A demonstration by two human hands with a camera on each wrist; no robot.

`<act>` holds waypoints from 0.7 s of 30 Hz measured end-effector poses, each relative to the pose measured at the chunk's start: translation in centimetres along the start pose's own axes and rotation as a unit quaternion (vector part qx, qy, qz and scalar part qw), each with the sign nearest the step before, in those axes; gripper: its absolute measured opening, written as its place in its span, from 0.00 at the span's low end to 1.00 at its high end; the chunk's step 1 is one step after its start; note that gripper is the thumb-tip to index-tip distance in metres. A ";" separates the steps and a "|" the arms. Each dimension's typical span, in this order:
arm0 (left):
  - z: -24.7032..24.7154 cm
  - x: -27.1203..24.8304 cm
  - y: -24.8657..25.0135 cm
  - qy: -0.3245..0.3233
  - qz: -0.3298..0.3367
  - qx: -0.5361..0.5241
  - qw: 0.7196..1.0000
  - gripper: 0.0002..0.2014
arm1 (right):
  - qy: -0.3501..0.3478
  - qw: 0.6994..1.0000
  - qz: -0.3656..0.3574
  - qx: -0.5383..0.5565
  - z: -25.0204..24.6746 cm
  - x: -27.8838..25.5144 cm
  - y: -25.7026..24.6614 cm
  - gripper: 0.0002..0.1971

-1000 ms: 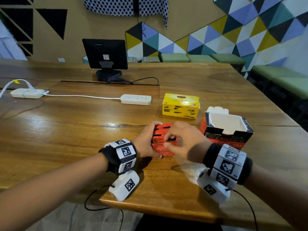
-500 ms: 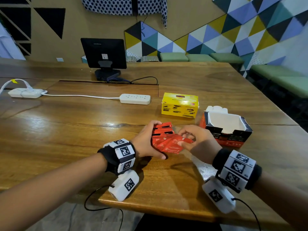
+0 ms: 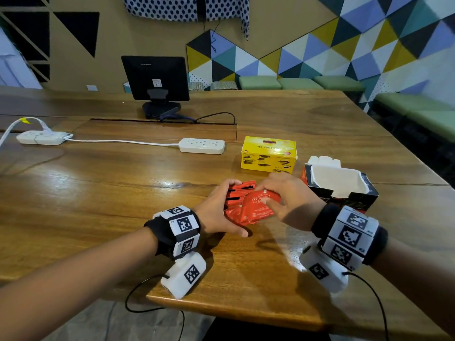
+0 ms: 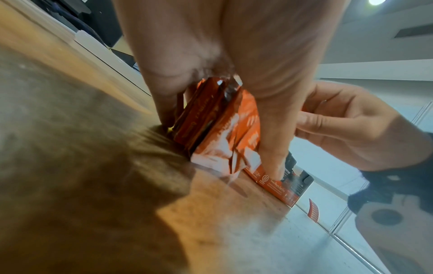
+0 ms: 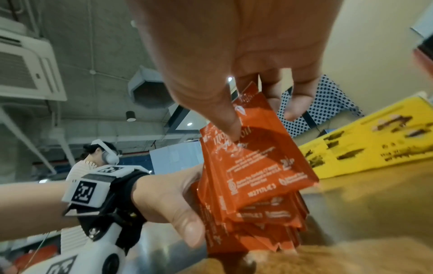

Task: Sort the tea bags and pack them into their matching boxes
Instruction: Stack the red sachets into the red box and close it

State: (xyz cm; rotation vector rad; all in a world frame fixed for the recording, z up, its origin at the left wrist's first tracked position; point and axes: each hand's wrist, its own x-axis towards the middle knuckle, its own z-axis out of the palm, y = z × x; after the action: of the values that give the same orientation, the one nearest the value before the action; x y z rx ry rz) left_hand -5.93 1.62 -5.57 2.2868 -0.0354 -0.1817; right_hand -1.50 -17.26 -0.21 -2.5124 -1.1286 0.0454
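Note:
A stack of red tea bags (image 3: 240,196) stands on edge on the wooden table (image 3: 123,193). My left hand (image 3: 216,210) grips that stack (image 4: 199,122) from the left, thumb at the front. My right hand (image 3: 288,198) pinches one red tea bag (image 3: 258,205) lying against the front of the stack; in the right wrist view the thumb presses this tea bag (image 5: 255,159). An open red and black box (image 3: 339,190) with a white, empty-looking inside stands just right of my hands. Behind them stands a shut yellow box (image 3: 269,155).
Two white power strips (image 3: 202,145) (image 3: 40,137) joined by a cable lie at the back left. A black monitor (image 3: 156,80) stands further back. The table's near edge (image 3: 221,306) lies just under my wrists. Green benches (image 3: 418,107) line the right wall.
My right hand lifted off the top of the stack, drew one red tea bag out to the right, and now holds it flat against the stack's front. My left hand kept its grip.

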 end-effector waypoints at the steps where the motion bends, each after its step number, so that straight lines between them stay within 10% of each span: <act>1: 0.0 0.0 0.0 -0.001 0.000 0.000 1.000 0.52 | -0.009 1.000 -0.005 -0.016 -0.1 0.1 -0.2 0.15; 10: 0.1 -0.1 0.2 0.010 0.006 -0.005 1.000 0.51 | -0.058 0.995 -0.052 -0.069 1.7 0.8 -2.7 0.19; 17: 0.2 0.1 0.0 0.008 -0.011 -0.021 1.000 0.53 | 0.014 0.977 0.058 0.203 0.9 -0.2 1.6 0.10; 21: 0.6 0.1 0.0 0.016 -0.017 -0.028 0.999 0.53 | -0.050 0.975 0.116 0.183 2.2 -1.3 2.3 0.09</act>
State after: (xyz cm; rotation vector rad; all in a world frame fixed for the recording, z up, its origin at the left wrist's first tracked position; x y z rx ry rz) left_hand -5.86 1.22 -5.98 2.2346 0.0246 -0.1604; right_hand -1.18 -18.88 -3.24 -2.3102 -0.7719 0.4082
